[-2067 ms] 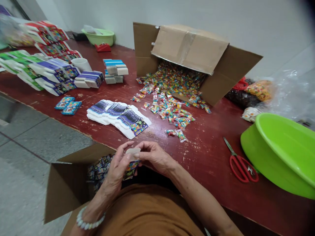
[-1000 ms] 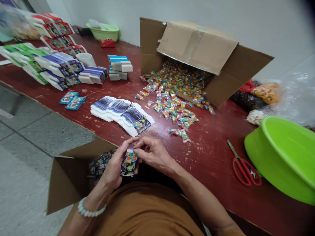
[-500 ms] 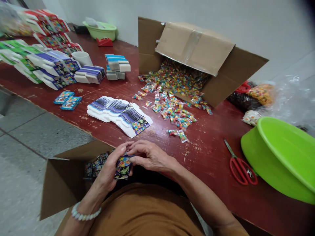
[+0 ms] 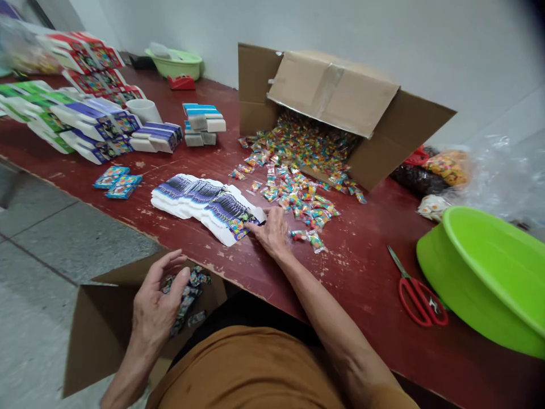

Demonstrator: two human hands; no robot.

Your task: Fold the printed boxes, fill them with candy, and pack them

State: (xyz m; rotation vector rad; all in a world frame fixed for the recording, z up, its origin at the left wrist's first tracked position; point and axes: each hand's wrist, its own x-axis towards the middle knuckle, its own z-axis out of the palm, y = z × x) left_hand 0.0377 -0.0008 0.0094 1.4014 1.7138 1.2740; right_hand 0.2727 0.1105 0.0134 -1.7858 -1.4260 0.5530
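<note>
My right hand (image 4: 275, 233) is at the near right end of a fanned row of flat purple cartons (image 4: 204, 201). Its thumb lies on the printed face of the end carton and the fingers are at that carton's edge. My left hand (image 4: 155, 298) hangs over an open cardboard box (image 4: 96, 335) below the table edge, fingers and thumb apart, with nothing in them. Inside that box lie several small dark printed boxes (image 4: 185, 301), partly hidden by the hand. Wrapped colourful candies (image 4: 313, 207) are scattered just beyond my right hand.
A large carton (image 4: 332, 85) lies on its side, spilling candies. Red-handled scissors (image 4: 419, 295) and a green basin (image 4: 481, 284) are at right. Two blue packets (image 4: 123, 186) lie near the left edge. Stacked folded boxes (image 4: 100, 122) and a white roll (image 4: 143, 111) stand behind.
My hands have parted, and the small printed box has left them. My right hand has reached forward to the flat cartons; my left has moved left and down over the cardboard box.
</note>
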